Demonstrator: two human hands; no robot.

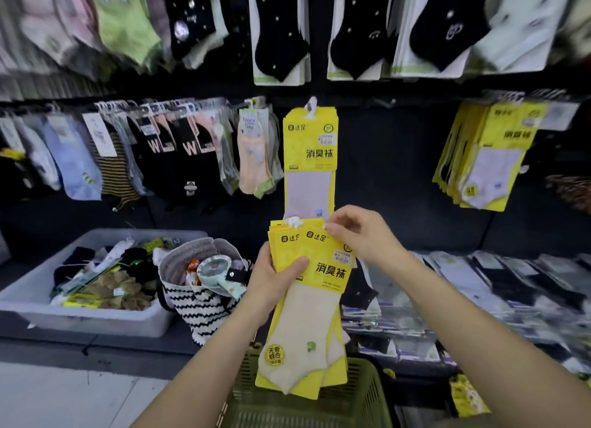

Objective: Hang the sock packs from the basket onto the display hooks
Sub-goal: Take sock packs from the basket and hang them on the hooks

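Over the basket (323, 405), the left hand (271, 282) clamps a stack of packs (311, 303) between thumb and fingers, while the right hand (361, 232) pinches the front pack's top edge, below a hung pack (309, 159).

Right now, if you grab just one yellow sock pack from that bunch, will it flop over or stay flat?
Probably mostly flat: the yellow sock packs look card-backed and hang straight from the left hand. They seem light, since one hand holds several. The glossy fronts might slide apart, so the right hand pinching the top corner helps.
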